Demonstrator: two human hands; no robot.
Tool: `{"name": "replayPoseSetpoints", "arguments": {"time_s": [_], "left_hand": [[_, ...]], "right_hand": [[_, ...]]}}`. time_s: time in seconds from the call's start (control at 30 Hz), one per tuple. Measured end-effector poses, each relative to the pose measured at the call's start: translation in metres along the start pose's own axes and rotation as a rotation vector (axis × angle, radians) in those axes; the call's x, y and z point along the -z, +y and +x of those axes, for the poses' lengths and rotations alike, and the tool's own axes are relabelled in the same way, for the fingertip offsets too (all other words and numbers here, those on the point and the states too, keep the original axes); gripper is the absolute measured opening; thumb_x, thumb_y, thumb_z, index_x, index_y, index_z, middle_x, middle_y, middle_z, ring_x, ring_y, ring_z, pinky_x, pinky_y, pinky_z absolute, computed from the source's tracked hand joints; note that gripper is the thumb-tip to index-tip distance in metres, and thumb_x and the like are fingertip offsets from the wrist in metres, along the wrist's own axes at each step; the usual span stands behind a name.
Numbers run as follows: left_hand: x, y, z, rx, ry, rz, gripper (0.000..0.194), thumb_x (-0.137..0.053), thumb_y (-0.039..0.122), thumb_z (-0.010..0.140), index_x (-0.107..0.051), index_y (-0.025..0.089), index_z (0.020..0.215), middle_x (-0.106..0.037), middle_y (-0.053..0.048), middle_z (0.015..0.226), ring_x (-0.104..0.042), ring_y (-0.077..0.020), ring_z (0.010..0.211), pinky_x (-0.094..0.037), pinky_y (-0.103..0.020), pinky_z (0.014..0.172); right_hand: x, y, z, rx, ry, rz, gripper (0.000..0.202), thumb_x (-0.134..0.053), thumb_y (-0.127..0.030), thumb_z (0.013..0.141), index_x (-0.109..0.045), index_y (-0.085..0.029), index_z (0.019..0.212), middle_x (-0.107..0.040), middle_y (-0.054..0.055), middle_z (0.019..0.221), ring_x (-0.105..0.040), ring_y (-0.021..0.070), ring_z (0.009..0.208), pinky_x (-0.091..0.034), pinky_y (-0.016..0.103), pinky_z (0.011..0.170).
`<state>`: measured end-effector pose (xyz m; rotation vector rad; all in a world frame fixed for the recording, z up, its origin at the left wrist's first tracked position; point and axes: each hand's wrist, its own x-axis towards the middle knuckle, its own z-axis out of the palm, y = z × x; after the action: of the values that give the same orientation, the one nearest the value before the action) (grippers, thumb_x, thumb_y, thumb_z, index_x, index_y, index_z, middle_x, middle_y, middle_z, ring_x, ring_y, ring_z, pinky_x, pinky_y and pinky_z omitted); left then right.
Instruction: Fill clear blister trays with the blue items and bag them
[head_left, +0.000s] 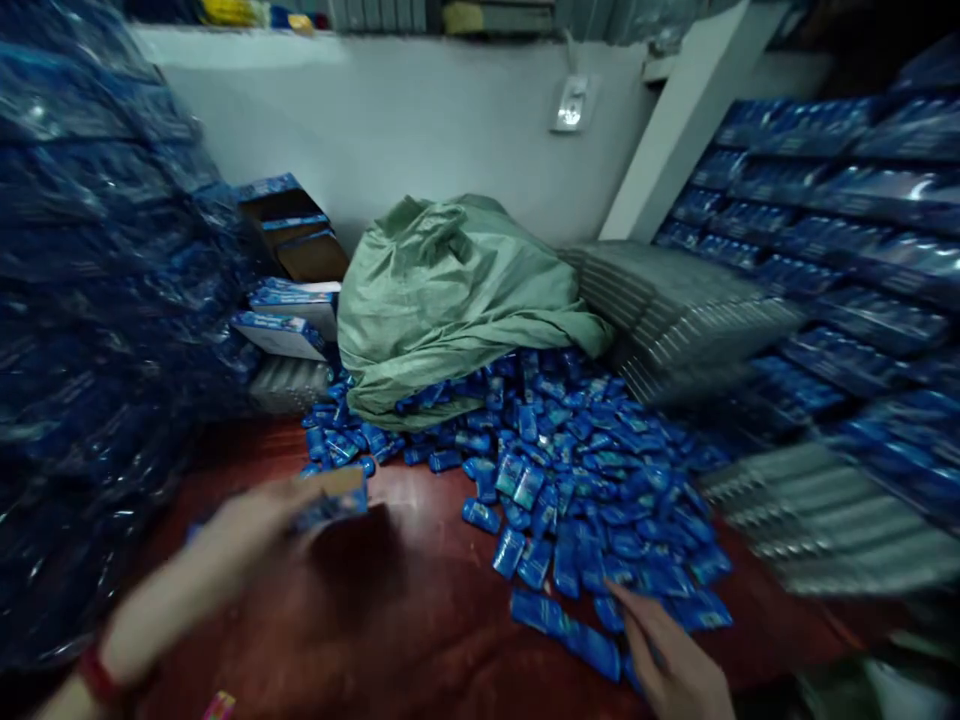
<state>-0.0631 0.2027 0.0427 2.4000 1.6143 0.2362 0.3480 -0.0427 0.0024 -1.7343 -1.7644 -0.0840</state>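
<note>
The left hand (pixel 274 508) pinches one box (pixel 343 494); the right hand (pixel 667 650), grip unclear, meets the packet pile (pixel 585 480) at its near edge. Open surface (pixel 420 610) between.

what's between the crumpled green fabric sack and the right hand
A loose heap of small, shiny blue packets lies between the sack and the right hand, spread over the red tabletop, as the head view shows.
</note>
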Motion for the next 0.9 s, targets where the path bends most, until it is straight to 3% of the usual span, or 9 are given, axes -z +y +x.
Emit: {"name": "replayPoseSetpoints", "arguments": {"time_s": [0.17, 0.3, 0.37, 0.43, 0.53, 0.63, 0.73, 0.83, 0.9], "left_hand": [[-0.099, 0.100, -0.090, 0.060, -0.127, -0.093, 0.053, -0.052, 0.028, 0.079, -0.042, 0.018, 0.130, -0.051, -0.017, 0.124, -0.056, -0.0267, 0.105, -0.044, -0.034, 0.084], [-0.132, 0.152, -0.118, 0.019, -0.129, -0.212, 0.053, -0.043, 0.029, 0.085, -0.036, 0.014, 0.135, -0.044, -0.020, 0.133, -0.055, -0.0273, 0.111, -0.046, -0.037, 0.086], [-0.130, 0.153, -0.116, -0.053, -0.057, -0.232, 0.051, -0.038, 0.034, 0.088, -0.039, 0.014, 0.134, -0.047, -0.017, 0.133, -0.052, -0.0267, 0.116, -0.044, -0.039, 0.092], [-0.122, 0.137, -0.109, -0.128, -0.012, -0.166, 0.049, -0.038, 0.040, 0.087, -0.046, 0.019, 0.130, -0.049, -0.013, 0.133, -0.047, -0.0278, 0.121, -0.037, -0.044, 0.099], [-0.117, 0.103, -0.105, -0.199, -0.108, 0.003, 0.045, -0.047, 0.042, 0.081, -0.054, 0.031, 0.125, -0.048, -0.005, 0.136, -0.038, -0.0306, 0.129, -0.020, -0.056, 0.106], [-0.123, 0.083, -0.111, -0.140, -0.195, 0.105, 0.050, -0.046, 0.041, 0.081, -0.046, 0.032, 0.131, -0.043, -0.002, 0.140, -0.033, -0.0272, 0.132, -0.013, -0.055, 0.108], [-0.128, 0.084, -0.121, 0.124, -0.094, 0.172, 0.049, -0.036, 0.035, 0.087, -0.042, 0.025, 0.134, -0.039, -0.006, 0.143, -0.033, -0.0245, 0.132, -0.024, -0.049, 0.105], [-0.119, 0.085, -0.126, 0.382, 0.058, 0.192, 0.044, -0.030, 0.029, 0.089, -0.049, 0.021, 0.129, -0.041, -0.011, 0.141, -0.039, -0.0251, 0.127, -0.035, -0.045, 0.098], [-0.108, 0.072, -0.132, 0.509, 0.211, 0.214, 0.045, -0.029, 0.028, 0.089, -0.050, 0.014, 0.127, -0.040, -0.017, 0.139, -0.044, -0.0276, 0.122, -0.039, -0.044, 0.094]], "right_hand": [[-0.018, -0.022, 0.011, -0.212, 0.072, 0.197, 0.026, -0.043, -0.028, 0.089, -0.066, -0.021, 0.100, -0.070, 0.004, 0.091, -0.067, 0.0153, 0.075, -0.053, 0.024, 0.067], [-0.011, -0.014, 0.012, -0.281, 0.134, 0.204, 0.027, -0.043, -0.029, 0.088, -0.066, -0.020, 0.099, -0.070, 0.006, 0.093, -0.066, 0.0175, 0.084, -0.052, 0.030, 0.076], [0.009, 0.014, 0.012, -0.363, 0.284, 0.130, 0.029, -0.044, -0.033, 0.087, -0.066, -0.018, 0.099, -0.069, 0.008, 0.094, -0.064, 0.0188, 0.086, -0.050, 0.033, 0.080], [0.039, 0.052, 0.012, -0.459, 0.470, 0.011, 0.032, -0.044, -0.036, 0.085, -0.065, -0.016, 0.100, -0.068, 0.010, 0.095, -0.062, 0.0205, 0.088, -0.049, 0.036, 0.082], [0.085, 0.107, 0.014, -0.536, 0.645, -0.144, 0.037, -0.043, -0.039, 0.083, -0.065, -0.013, 0.098, -0.066, 0.013, 0.095, -0.059, 0.0226, 0.089, -0.047, 0.040, 0.082], [0.108, 0.136, 0.016, -0.540, 0.695, -0.139, 0.038, -0.040, -0.038, 0.083, -0.065, -0.013, 0.098, -0.065, 0.013, 0.096, -0.058, 0.0216, 0.088, -0.046, 0.038, 0.080], [0.091, 0.128, 0.012, -0.504, 0.669, -0.074, 0.038, -0.040, -0.039, 0.084, -0.064, -0.013, 0.100, -0.065, 0.013, 0.098, -0.059, 0.0214, 0.090, -0.046, 0.037, 0.083], [0.038, 0.089, 0.001, -0.440, 0.559, 0.006, 0.038, -0.041, -0.040, 0.087, -0.064, -0.013, 0.101, -0.066, 0.013, 0.097, -0.060, 0.0223, 0.090, -0.046, 0.037, 0.083], [-0.004, 0.053, -0.007, -0.318, 0.430, 0.093, 0.033, -0.045, -0.037, 0.087, -0.064, -0.013, 0.099, -0.067, 0.012, 0.094, -0.063, 0.0216, 0.087, -0.049, 0.034, 0.080]]}}
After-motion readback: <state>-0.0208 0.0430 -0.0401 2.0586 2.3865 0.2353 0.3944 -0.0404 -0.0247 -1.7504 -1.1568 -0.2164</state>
